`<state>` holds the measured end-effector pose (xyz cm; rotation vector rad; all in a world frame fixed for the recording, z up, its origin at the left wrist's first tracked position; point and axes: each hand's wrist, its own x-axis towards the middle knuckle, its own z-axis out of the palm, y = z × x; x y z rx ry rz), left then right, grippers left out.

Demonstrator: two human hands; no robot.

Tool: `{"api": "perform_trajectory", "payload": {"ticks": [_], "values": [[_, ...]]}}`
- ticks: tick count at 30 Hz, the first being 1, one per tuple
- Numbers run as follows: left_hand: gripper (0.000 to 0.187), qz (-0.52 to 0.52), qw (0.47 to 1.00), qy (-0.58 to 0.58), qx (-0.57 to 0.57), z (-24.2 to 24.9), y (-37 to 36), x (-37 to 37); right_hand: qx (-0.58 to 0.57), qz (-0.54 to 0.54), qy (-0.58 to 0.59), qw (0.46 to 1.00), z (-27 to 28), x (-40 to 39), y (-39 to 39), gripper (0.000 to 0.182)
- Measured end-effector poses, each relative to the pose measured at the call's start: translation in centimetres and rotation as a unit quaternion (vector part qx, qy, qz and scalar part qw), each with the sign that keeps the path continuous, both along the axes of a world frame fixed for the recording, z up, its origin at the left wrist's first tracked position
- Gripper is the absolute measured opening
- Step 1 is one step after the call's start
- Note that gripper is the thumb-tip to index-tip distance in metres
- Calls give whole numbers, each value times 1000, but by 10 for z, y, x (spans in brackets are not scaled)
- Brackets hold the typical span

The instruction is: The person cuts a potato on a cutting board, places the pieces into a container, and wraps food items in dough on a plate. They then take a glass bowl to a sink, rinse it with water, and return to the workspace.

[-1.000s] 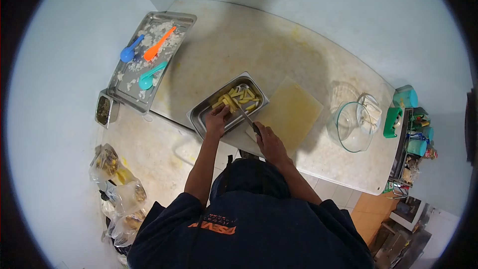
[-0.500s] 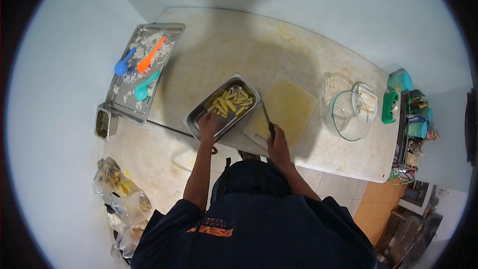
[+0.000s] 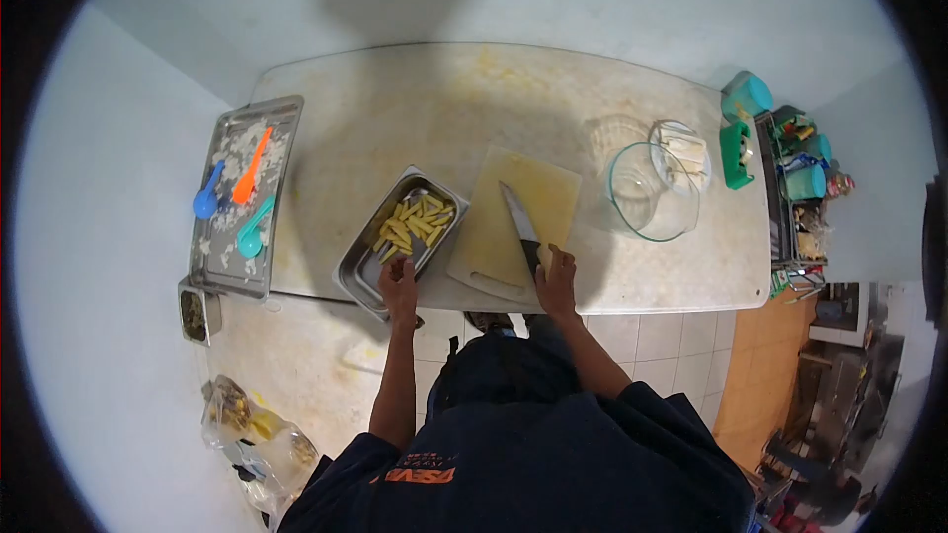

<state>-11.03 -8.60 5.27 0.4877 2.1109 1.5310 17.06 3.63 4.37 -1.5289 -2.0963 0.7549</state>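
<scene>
My left hand (image 3: 398, 288) reaches over the near rim of a metal food pan (image 3: 357, 281), its fingers slightly apart and pointing down inside. Just beyond the fingertips lies a pile of pale yellow cut strips (image 3: 413, 224), which look like potato. My right hand (image 3: 557, 284) is closed at the black handle of a kitchen knife (image 3: 517, 214). The blade lies flat over a yellowed cutting board (image 3: 484, 237), its tip facing away from me. A pale patch shows among the right fingers; I cannot make out what it is.
A metal tray (image 3: 279, 178) at left holds white bits and three scoops, blue, orange (image 3: 253, 168) and teal. A glass bowl (image 3: 647, 222) and a plate (image 3: 671, 128) of pale pieces stand at right. Beyond them are a green holder (image 3: 734, 153) and a rack.
The camera view has shifted. My left hand has drawn back from the strips towards the pan's near end. The knife has moved from the board's left edge onto its middle and turned flatter.
</scene>
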Motion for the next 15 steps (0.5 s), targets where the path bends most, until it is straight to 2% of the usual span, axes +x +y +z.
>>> {"api": "perform_trajectory", "payload": {"ticks": [2,4,7,9,10,15], "values": [[24,-14,1000,23,15,2,9,9,-45,-64,94,992,-7,21,4,43],[23,-22,999,-28,9,2,16,17,-161,-154,191,956,-14,52,15,41],[23,-38,997,-52,-34,10,26,42,-266,-296,360,844,-10,89,27,36],[23,-46,995,-78,-44,10,32,56,-308,-367,478,736,3,116,40,34],[23,-53,994,-88,-43,10,36,64,-314,-379,498,714,4,128,46,32],[24,-60,990,-121,-48,24,52,114,-373,-300,442,759,-7,176,68,28]]}}
